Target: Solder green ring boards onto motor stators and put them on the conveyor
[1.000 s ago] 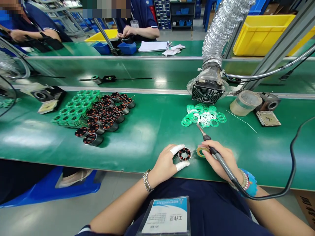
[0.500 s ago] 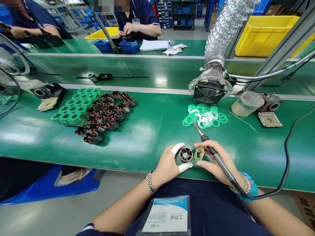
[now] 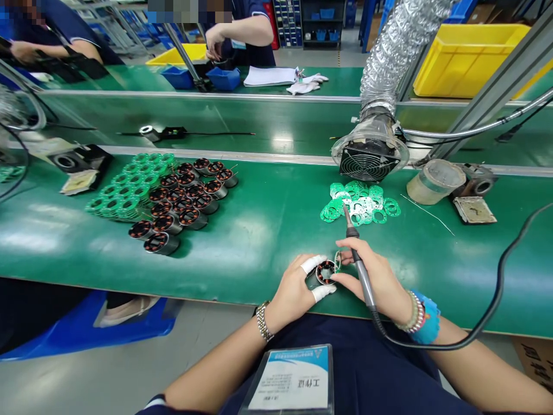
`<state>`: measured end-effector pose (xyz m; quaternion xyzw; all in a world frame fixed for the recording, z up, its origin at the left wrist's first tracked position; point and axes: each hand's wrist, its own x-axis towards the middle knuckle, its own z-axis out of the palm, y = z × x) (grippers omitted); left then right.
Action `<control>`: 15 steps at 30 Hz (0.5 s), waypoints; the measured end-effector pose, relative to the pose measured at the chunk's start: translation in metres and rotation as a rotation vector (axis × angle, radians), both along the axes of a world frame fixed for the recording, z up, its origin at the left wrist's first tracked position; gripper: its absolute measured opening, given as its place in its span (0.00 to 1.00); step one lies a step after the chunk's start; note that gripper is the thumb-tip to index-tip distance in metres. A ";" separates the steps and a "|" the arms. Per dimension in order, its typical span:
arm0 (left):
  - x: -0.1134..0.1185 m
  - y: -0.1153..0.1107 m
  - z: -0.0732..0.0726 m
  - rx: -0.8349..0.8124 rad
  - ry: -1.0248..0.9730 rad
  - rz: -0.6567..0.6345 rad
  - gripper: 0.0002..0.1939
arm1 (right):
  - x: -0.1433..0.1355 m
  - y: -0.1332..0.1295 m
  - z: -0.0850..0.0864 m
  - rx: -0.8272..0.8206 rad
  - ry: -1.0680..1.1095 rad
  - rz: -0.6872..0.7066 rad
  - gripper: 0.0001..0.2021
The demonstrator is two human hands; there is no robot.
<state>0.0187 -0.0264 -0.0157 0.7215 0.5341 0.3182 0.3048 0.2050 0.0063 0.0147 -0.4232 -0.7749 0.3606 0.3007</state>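
Note:
My left hand (image 3: 296, 288), with white covers on thumb and forefinger, grips a round metal motor part (image 3: 325, 272) with copper windings near the table's front edge. Just right of it, my right hand (image 3: 375, 276) pinches a thin green ring board (image 3: 337, 261), turned nearly edge-on beside the part's opening. A soldering iron (image 3: 364, 276) also lies in my right hand, its tip pointing away over loose green ring boards (image 3: 363, 206). Whether the ring touches the part, I cannot tell.
Several wound motor parts (image 3: 192, 217) and stacked green boards (image 3: 125, 193) stand at left. A fan with a duct (image 3: 367, 163), a round tub (image 3: 436, 181) and an iron holder (image 3: 477, 181) are at right. The iron's cable (image 3: 488, 323) loops right. Two people work across the bench.
My right hand has moved left with the ring board, now closer to the motor part and turned edge-on. The iron has swung more upright. Across the bench, a person's arm has risen.

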 end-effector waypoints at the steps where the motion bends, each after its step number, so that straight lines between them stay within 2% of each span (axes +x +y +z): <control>1: 0.000 -0.001 0.000 -0.027 -0.001 0.024 0.25 | -0.002 0.002 0.001 0.030 -0.015 0.023 0.24; 4: 0.001 -0.004 -0.001 -0.098 -0.036 0.086 0.29 | -0.006 0.009 0.003 0.072 -0.023 0.164 0.24; 8: -0.001 -0.004 -0.001 -0.108 -0.070 0.097 0.30 | -0.008 0.018 0.006 0.071 -0.037 0.320 0.21; 15: 0.000 -0.006 -0.003 -0.069 -0.017 0.104 0.28 | -0.007 0.021 0.003 0.003 -0.096 0.341 0.20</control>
